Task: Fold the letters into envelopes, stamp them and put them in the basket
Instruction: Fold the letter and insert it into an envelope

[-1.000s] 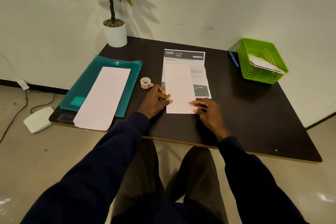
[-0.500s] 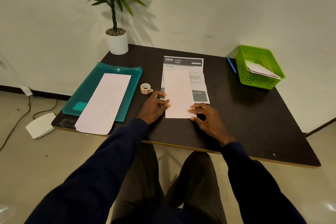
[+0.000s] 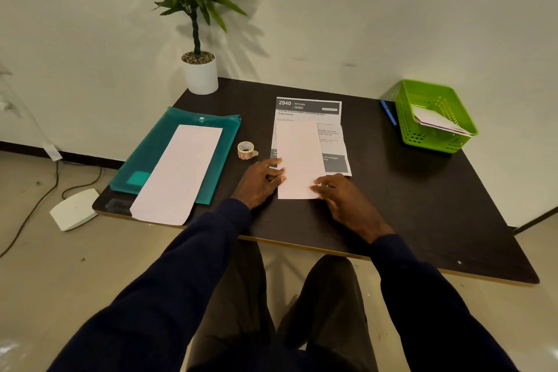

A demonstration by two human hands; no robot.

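A long white folded paper (image 3: 299, 160) lies lengthwise on printed letter sheets (image 3: 308, 107) in the middle of the dark table (image 3: 407, 214). My left hand (image 3: 259, 183) holds the paper's lower left edge between thumb and curled fingers. My right hand (image 3: 341, 199) rests with its fingertips on the lower right corner. A small roll of stamps (image 3: 246, 149) stands just left of the sheets. The green basket (image 3: 456, 142) sits at the far right with envelopes (image 3: 437, 121) inside.
A teal plastic folder (image 3: 151, 157) lies at the left with a long white envelope (image 3: 181, 172) on it, reaching the table's front edge. A blue pen (image 3: 388, 112) lies beside the basket. A potted plant (image 3: 200, 72) stands at the back left corner.
The view has tilted upward, so the table sits lower in the frame. Both hands stay at the white paper's lower end with only small finger shifts.
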